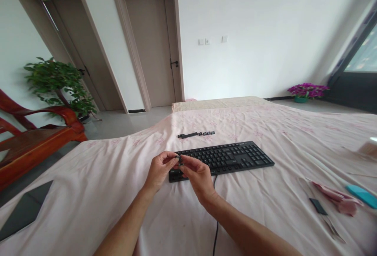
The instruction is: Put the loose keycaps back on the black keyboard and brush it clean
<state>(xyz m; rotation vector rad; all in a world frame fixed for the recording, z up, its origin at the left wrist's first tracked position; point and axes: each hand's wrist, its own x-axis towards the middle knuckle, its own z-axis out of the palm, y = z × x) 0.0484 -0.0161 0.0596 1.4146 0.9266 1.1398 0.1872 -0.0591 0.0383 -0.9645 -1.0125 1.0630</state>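
Observation:
A black keyboard [228,160] lies upside-on to me on the pink tablecloth, its far row turned toward my body and its cable [217,224] running down to the near edge. Over its left end, my left hand [160,169] and my right hand [200,175] meet, fingertips closed together. Between them they pinch a small dark keycap [179,161], mostly covered by the fingers. Behind the keyboard, several loose black keycaps [190,134] lie in a row, a long one among them.
To the right lie a thin tool with a black grip [318,206], a crumpled pink cloth [338,198] and a blue object [362,196]. A dark flat panel [26,209] rests at the left edge. Beyond stand a wooden chair [41,134] and a plant [55,79].

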